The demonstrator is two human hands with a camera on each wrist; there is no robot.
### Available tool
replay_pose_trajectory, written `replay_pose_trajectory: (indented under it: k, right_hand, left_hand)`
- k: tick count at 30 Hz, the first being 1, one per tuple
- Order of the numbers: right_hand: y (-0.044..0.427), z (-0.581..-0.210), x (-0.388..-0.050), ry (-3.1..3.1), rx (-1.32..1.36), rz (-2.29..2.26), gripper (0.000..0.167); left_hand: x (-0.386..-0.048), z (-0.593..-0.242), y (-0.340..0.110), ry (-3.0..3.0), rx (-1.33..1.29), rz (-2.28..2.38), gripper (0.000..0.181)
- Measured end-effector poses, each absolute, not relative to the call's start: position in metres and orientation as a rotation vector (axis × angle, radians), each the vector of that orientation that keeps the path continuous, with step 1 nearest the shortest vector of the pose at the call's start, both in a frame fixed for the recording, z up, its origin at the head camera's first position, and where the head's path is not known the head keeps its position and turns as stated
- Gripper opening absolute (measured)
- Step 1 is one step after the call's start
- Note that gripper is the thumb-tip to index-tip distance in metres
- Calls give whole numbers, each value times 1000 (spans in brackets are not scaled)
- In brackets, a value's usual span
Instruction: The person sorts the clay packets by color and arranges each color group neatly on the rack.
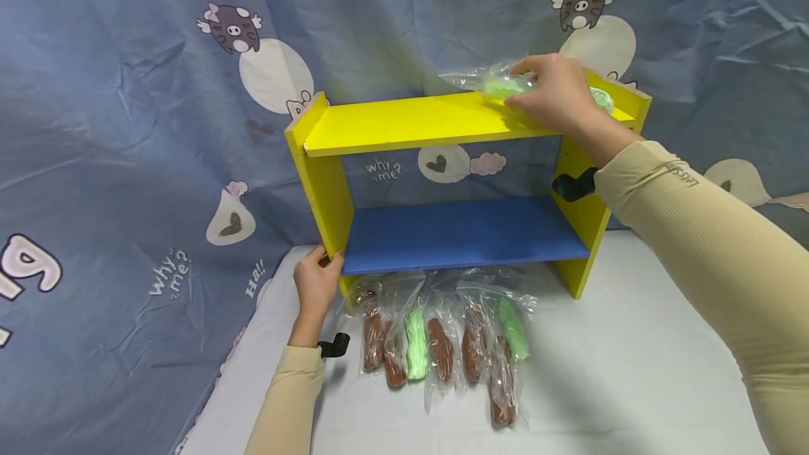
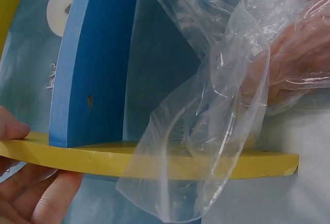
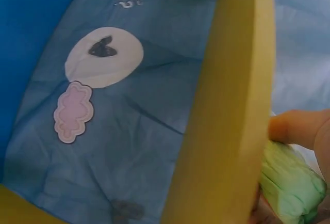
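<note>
Here, half-curled right grip [image 1: 556, 95] around bagged green bundle [image 1: 499, 88]

R grip [image 3: 309, 128] cut off, R-wrist view, brown pack [image 2: 304, 53] ditto, L-wrist view, far-R green pack [image 1: 603, 100] pt. hidden

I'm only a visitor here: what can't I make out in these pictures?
Head view: the right hand blocks the space between the green bundle and the green patch near its wrist, so whether they join is unclear.
Left wrist view: the right edge cuts off the brown bundle.
Left wrist view: the left edge cuts off part of the left hand.
</note>
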State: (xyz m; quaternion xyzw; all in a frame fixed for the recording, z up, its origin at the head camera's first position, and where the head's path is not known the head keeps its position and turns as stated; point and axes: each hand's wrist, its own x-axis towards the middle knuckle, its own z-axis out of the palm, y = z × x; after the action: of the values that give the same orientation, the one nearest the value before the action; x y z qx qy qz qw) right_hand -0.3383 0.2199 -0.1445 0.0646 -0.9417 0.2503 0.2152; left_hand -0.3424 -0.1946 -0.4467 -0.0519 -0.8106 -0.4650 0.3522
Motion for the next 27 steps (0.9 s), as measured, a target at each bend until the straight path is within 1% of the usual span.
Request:
replay_pose_trajectory:
  k: [6,13,19,27]
  right_hand:
    - [218,-151,-348,-2629,201,658,57]
    - [214,-153,-349,-2618,205,615,59]
    - [216,-147,-337,-2593,231,630,62]
    - [221,-145,-313,-2529,291,662,64]
  left_hand:
    - [-342,-446,-195,-2093,-139,-1194,16]
    - [-342,-446,-194,-2091,-137,-1191,14]
    - [-342,-445,-192,-2081,-140,-1185,13]
    - [-340,-445,-193,-2086,-144,-1203,15]
